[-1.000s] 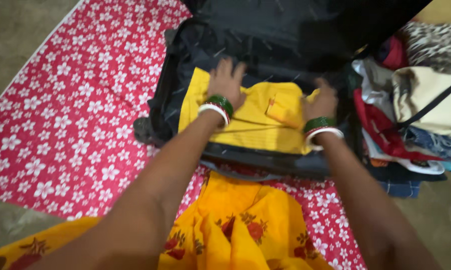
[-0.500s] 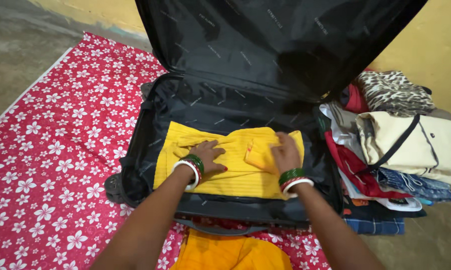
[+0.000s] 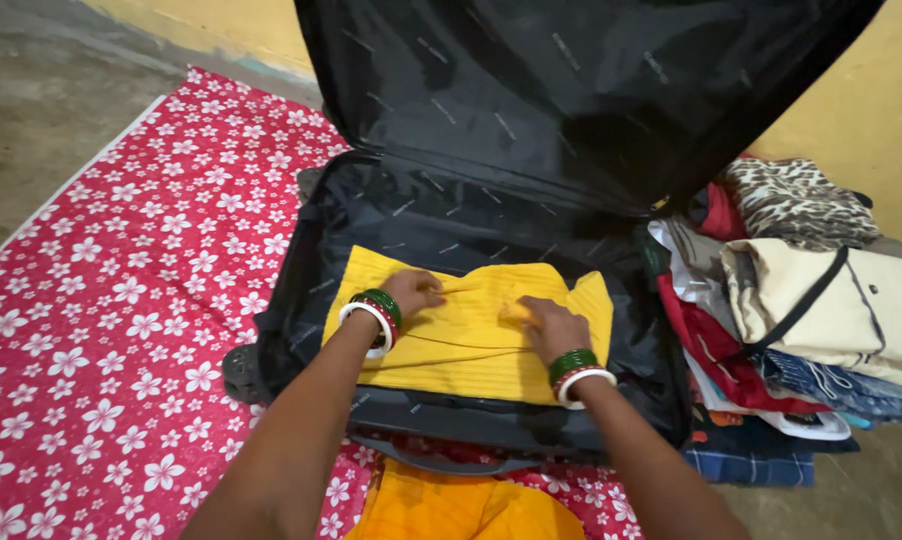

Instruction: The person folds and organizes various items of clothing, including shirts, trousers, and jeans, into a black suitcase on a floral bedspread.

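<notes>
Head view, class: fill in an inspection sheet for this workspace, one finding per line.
Surface: red mat with white flowers on a bare floor.
Job's things: folded yellow garment lying flat in an open black suitcase, lid up.
Clutter: pile of folded clothes right of the case.
Grippers: left hand and right hand both flat on the garment, gripping nothing; bangles on both wrists.
Cables: nothing seen.
Surroundings: yellow wall behind.
</notes>
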